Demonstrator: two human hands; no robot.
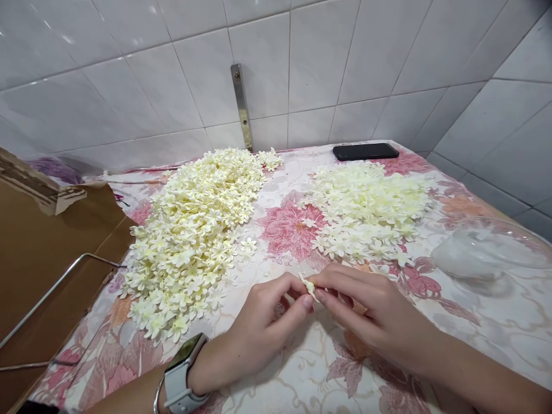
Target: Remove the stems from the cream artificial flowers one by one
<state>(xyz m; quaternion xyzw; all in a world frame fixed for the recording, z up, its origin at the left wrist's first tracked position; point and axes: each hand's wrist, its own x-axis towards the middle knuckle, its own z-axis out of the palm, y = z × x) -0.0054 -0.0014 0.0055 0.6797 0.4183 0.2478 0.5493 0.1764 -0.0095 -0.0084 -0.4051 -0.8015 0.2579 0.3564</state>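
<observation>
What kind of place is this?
Perhaps a corner of a home or small workshop; I can't tell which. The clues: a tiled wall, a flowered tablecloth and a large heap of pale flowers.

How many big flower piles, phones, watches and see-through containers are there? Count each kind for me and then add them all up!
Big flower piles: 2 (left pile, right pile)
Phone: 1
Watch: 1
See-through container: 1
Total: 5
</observation>
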